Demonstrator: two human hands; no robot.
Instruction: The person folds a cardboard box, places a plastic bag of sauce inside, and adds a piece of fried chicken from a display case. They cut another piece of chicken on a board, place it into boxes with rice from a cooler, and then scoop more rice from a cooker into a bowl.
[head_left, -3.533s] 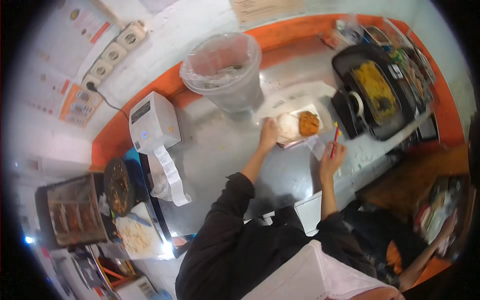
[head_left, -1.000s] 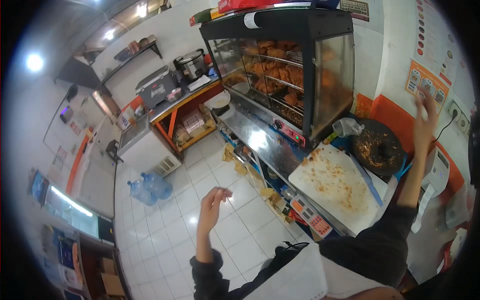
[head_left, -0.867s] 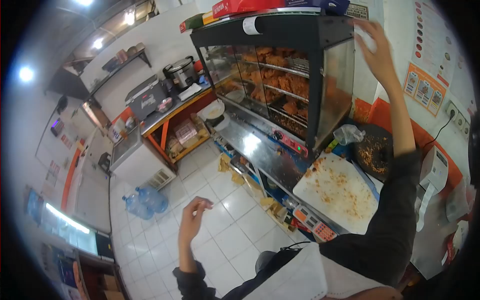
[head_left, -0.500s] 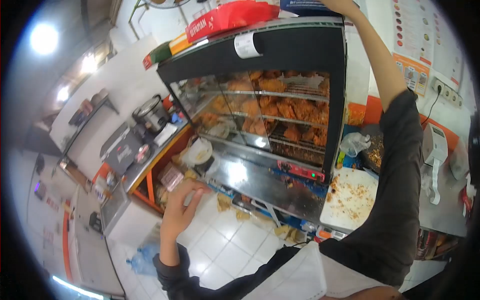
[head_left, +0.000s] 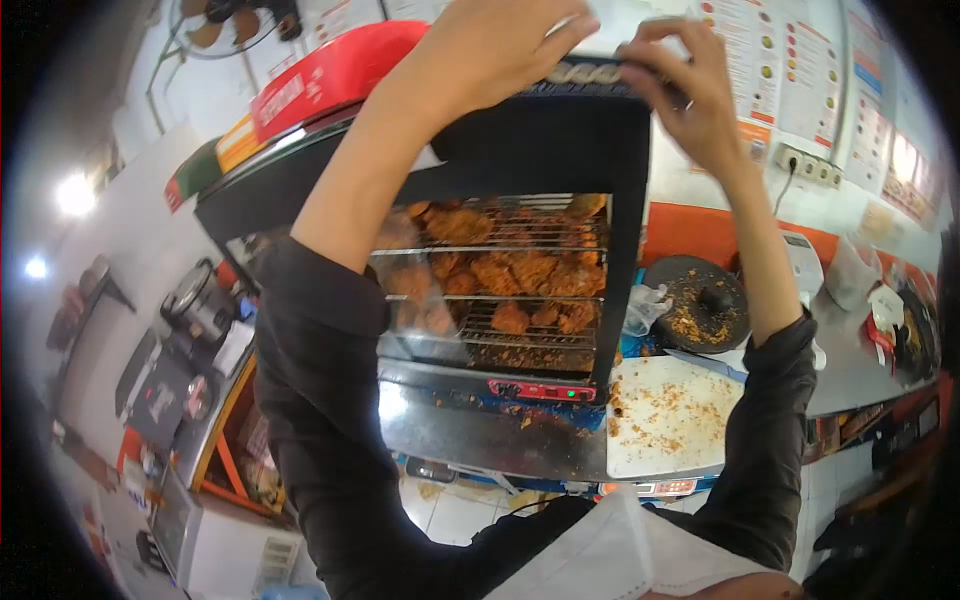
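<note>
Cabinet (head_left: pixel 560 140) (chicken (head_left: pixel 540 268) inside), both hands (head_left: pixel 490 50) (head_left: pixel 700 95) at top

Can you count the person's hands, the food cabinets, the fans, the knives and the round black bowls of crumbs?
Hands: 2, left hand and right hand
Food cabinet: 1
Fan: 1
Knife: 1
Round black bowl: 1
Total: 6

Fried pieces (head_left: pixel 535 272) lined a lit-switch display cabinet (head_left: pixel 560 145) in a fried-food shop's kitchen, where a crumb-strewn cutting board (head_left: pixel 640 462), a rice cooker (head_left: pixel 197 305) and wall posters (head_left: pixel 788 62) also showed.
</note>
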